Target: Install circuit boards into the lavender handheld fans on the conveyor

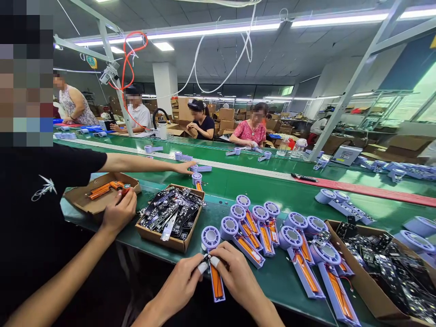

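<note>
My left hand (pixel 182 280) pinches a small black part (pixel 205 258) between thumb and finger. Close against it, my right hand (pixel 236 271) is closed in a pinch too; what lies between its fingertips is too small to make out. White covers sit on both thumbs. Directly below my fingers is a lavender handheld fan (pixel 210 237), its round head away from me and its open handle showing an orange battery (pixel 217 282). My hands hide the fan's neck. Several similar open fans (pixel 247 243) lie to the right of my hands.
A cardboard box of circuit boards (pixel 185 245) stands left, another box of boards (pixel 374 304) at right. A co-worker's arm (pixel 146 162) reaches across to a fan (pixel 200 168) on the green conveyor belt (pixel 272 181). Their other hand (pixel 120 211) is by an open carton (pixel 81 200).
</note>
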The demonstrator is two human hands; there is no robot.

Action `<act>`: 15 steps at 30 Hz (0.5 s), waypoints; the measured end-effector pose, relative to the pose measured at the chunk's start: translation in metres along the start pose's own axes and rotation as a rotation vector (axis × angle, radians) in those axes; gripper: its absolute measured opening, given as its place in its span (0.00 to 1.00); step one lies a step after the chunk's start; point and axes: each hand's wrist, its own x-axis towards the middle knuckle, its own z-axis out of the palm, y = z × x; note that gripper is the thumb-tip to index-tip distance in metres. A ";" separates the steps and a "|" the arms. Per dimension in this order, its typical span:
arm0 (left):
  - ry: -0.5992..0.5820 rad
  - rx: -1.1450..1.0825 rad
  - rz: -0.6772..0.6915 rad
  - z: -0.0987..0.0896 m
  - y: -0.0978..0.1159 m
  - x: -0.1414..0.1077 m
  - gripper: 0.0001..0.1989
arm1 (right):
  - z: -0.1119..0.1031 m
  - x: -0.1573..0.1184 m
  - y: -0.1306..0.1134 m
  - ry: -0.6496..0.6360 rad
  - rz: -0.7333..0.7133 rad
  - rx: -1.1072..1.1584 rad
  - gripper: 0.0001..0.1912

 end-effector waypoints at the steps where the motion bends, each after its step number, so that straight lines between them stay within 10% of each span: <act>1: 0.031 -0.022 -0.026 0.002 0.000 -0.001 0.13 | -0.002 -0.001 0.003 0.019 0.023 0.024 0.10; 7: 0.203 -0.163 -0.186 0.021 -0.001 -0.009 0.15 | -0.023 -0.020 0.016 0.245 0.202 -0.013 0.13; 15: 0.256 -0.188 -0.230 0.029 0.004 -0.008 0.15 | -0.023 -0.025 -0.009 -0.005 0.205 -0.005 0.11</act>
